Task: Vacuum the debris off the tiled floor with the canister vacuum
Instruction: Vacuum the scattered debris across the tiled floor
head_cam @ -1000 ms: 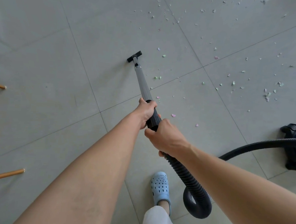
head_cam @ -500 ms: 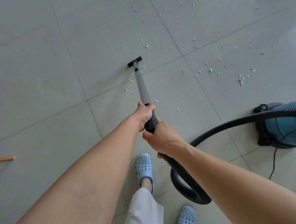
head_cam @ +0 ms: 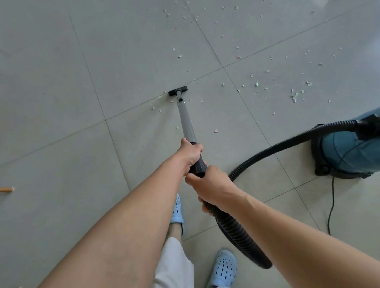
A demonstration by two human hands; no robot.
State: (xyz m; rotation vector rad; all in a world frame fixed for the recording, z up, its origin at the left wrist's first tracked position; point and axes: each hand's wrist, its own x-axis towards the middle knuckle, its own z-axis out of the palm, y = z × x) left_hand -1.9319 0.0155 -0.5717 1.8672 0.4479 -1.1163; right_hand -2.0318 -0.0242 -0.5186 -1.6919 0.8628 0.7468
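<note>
Grey tiled floor (head_cam: 51, 135), pastel paper debris (head_cam: 294, 95) lying at 1 o'clock; left hand (head_cam: 189, 155) and right hand (head_cam: 213, 187) both clamping fingers round the grey-and-black vacuum wand (head_cam: 187, 123).

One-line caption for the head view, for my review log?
Both hands, left hand and right hand, grip the vacuum wand, nozzle on littered tiles.

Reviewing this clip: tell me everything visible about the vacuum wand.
The vacuum wand is a straight grey tube, seemingly metal or plastic, ending in a small black nozzle resting on the tiled floor. It slants up to a black cuff. The left hand grips that cuff; the right hand grips behind it, where the ribbed hose begins.
</note>
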